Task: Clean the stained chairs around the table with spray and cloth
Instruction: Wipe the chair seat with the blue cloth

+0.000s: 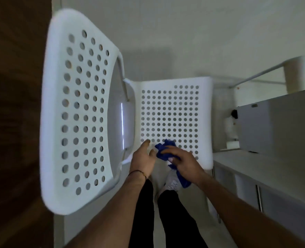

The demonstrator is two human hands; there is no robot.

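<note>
A white plastic chair fills the view, its perforated backrest [80,111] at the left and its perforated seat [173,111] in the middle. My right hand [182,161] is closed on a crumpled blue cloth [163,149], pressing it on the seat's near edge; one end of the cloth hangs below my wrist. My left hand [144,158] hovers just left of the cloth with fingers apart, holding nothing. A white spray bottle [231,127] with a dark nozzle stands on the floor to the right of the chair.
A grey cabinet or table [280,126] stands close on the right, with a white shelf unit [255,176] below it. A dark brown wooden surface [14,122] runs along the left. My legs and a white shoe [172,183] are beneath the seat's edge.
</note>
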